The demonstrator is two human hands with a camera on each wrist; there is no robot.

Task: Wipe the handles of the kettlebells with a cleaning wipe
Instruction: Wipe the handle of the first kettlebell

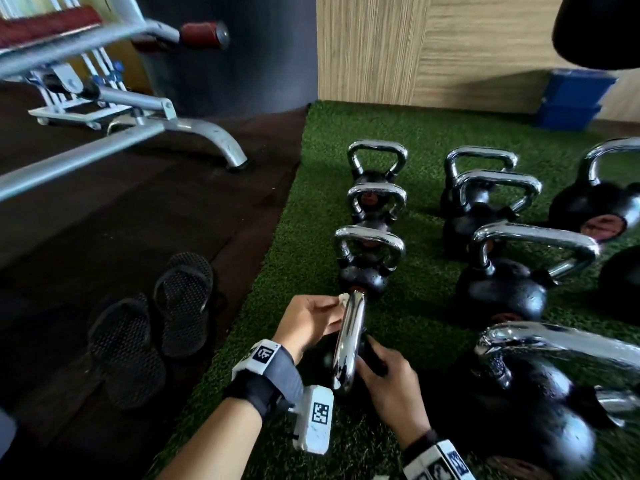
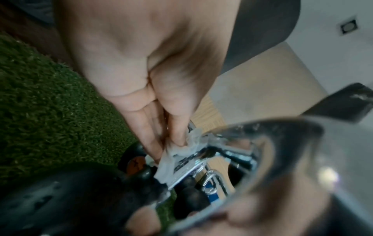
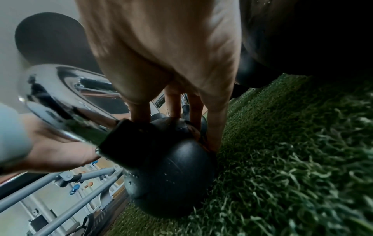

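Note:
The nearest kettlebell (image 1: 372, 356) lies tilted on the green turf (image 1: 304, 237), its chrome handle (image 1: 348, 344) pointing toward me. My left hand (image 1: 311, 320) pinches a crumpled white wipe (image 1: 343, 298) against the far end of that handle. In the left wrist view, thumb and fingers of the left hand (image 2: 169, 143) squeeze the wipe (image 2: 175, 159) onto the chrome handle (image 2: 292, 151). My right hand (image 1: 377, 365) rests on the black ball, just right of the handle. In the right wrist view, the right hand (image 3: 171, 115) has straight fingers touching the ball (image 3: 167, 167) beside the handle (image 3: 60, 99).
Several more kettlebells (image 1: 367, 258) stand in rows on the turf ahead and to the right, one large one (image 1: 540, 393) close by my right wrist. Black sandals (image 1: 156, 323) lie on the dark floor at left. A bench frame (image 1: 138, 109) stands behind them, and blue boxes (image 1: 571, 98) at back right.

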